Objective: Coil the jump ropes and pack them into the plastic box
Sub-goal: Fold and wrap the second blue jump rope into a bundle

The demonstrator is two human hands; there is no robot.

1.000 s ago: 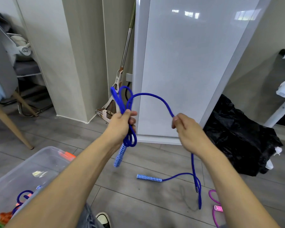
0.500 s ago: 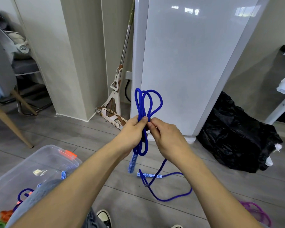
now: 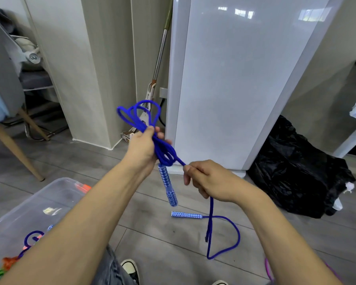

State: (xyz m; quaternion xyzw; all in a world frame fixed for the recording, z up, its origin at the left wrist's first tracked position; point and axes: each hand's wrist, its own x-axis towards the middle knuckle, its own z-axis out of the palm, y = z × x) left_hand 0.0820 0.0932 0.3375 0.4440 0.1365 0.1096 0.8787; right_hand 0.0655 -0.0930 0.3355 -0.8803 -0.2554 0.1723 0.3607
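Forearms reach fwd from the bottom edge over grey plank floor [image 3: 70, 161]. Bottom left: clear plastic storage box [image 3: 14, 214] w/ orange latch, already holding blue, orange & green rope bits. Purple rope loop [image 3: 268, 268] lies at bottom right.

Right hand [image 3: 209, 182] is curled round the blue braided jump rope [image 3: 164, 151], pinching it just below the bundle; slack drops from the fist to the floor, folds into a loop and ends at the 2nd blue-white patterned handle [image 3: 186, 215] lying flat. Left hand [image 3: 142, 147] grips the coiled bundle mid-length, loops fanning above the fist, shorter loops below, 1st patterned handle [image 3: 168, 185] hanging down from it, tilted.

Behind: mop [image 3: 158, 64] leaning by a glossy white cabinet [image 3: 245, 79], black plastic bag [image 3: 296, 171] to the right.

Vs 0.5 s ago: hands were touching at the bundle; right hand is now lower & apart, pulling out a fresh length. Floor slack is shorter.
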